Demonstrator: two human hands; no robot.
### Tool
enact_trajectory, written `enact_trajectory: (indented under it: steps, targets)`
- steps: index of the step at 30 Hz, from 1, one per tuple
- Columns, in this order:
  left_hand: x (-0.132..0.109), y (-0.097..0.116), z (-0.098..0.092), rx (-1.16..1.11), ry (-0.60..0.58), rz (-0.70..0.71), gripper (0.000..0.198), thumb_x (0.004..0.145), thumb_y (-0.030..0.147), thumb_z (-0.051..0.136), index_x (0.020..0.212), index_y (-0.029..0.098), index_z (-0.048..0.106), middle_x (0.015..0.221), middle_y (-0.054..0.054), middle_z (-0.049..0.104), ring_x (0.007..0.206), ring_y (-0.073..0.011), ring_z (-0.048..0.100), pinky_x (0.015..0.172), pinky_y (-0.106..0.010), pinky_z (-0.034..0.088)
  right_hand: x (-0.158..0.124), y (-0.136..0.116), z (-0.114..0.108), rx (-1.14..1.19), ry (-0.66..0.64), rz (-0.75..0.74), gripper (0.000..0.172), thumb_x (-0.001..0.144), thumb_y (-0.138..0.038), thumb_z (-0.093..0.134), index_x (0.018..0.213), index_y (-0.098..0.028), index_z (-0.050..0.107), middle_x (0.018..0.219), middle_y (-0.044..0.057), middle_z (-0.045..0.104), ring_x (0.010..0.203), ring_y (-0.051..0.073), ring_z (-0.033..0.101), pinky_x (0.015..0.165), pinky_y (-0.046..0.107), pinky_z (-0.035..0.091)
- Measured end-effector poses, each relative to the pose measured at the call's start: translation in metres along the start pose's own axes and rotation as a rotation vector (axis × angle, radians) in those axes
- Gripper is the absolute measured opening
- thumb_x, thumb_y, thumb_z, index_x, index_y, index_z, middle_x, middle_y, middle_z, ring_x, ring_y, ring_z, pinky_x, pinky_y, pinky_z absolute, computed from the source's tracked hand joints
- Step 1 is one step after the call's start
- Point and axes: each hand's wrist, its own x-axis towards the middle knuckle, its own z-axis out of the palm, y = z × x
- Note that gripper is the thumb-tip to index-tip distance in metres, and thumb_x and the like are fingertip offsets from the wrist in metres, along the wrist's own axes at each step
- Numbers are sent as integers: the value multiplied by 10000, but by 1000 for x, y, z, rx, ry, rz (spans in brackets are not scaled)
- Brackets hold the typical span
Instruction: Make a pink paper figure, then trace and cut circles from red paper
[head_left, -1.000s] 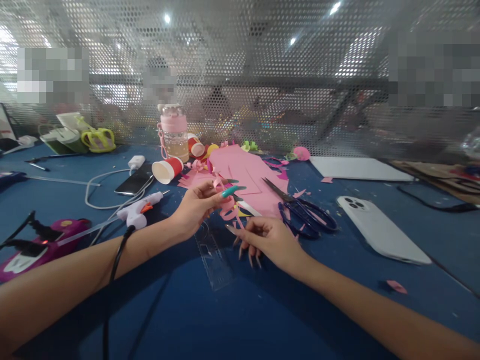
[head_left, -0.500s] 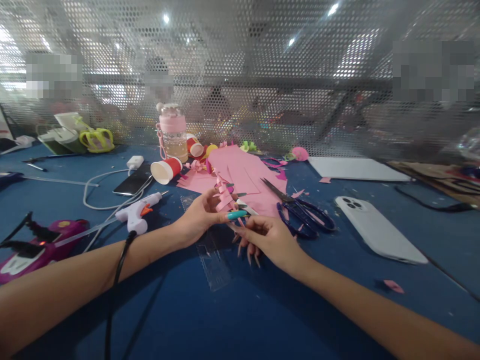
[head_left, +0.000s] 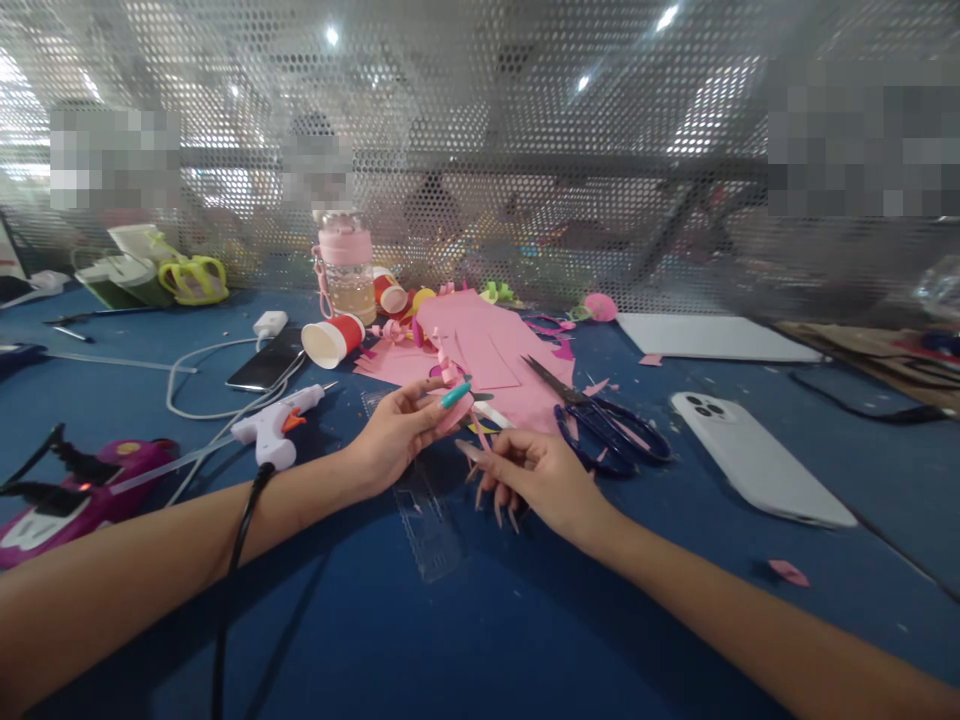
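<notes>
My left hand (head_left: 394, 430) pinches a curled pink paper strip (head_left: 452, 402) just above the blue table, fingers closed round it. My right hand (head_left: 536, 475) sits just right of it, fingers bent with long nails pointing down; its fingertips meet the lower end of the same strip. A clear plastic ruler (head_left: 429, 510) lies under both hands. Pink paper sheets (head_left: 491, 355) lie just beyond them, and dark blue scissors (head_left: 600, 420) rest to the right.
A white glue gun (head_left: 274, 420) with its cable lies at the left, beside a purple device (head_left: 75, 490). A red paper cup (head_left: 334, 340), a dark phone (head_left: 262, 368) and a pink bottle (head_left: 346, 265) stand behind. A white phone (head_left: 757, 455) lies right. A perforated metal screen (head_left: 525, 150) closes the back.
My left hand has drawn the pink strip in and curled it tighter, dipping toward my right hand and rising slightly again. My right hand has stayed nearly in place.
</notes>
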Motion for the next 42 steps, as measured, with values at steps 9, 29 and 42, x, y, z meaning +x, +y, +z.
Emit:
enact_trajectory:
  steps: [9, 29, 42]
  targets:
    - [-1, -3, -2, 102, -85, 3, 178, 687, 114, 651, 863, 126, 630, 809, -49, 691, 740, -141, 645, 691, -244, 498, 1, 2, 1, 14, 17, -1, 378, 599, -482, 665, 547, -145, 501, 480, -8, 583, 339, 35, 479, 317, 134, 359]
    - [0, -2, -2, 49, -17, -11, 234, 659, -33, 606, 827, 125, 566, 731, -26, 671, 658, -119, 649, 632, -220, 512, 0, 3, 1, -37, -1, -28, 352, 653, -456, 636, 558, -145, 502, 488, -4, 586, 355, 35, 480, 332, 135, 362]
    - [1, -6, -2, 206, -14, 183, 332, 604, 55, 680, 894, 151, 549, 733, 13, 614, 709, -92, 592, 698, -225, 475, -2, -2, 2, -78, -22, -41, 375, 642, -483, 631, 541, -149, 492, 480, -7, 572, 356, 36, 472, 339, 146, 350]
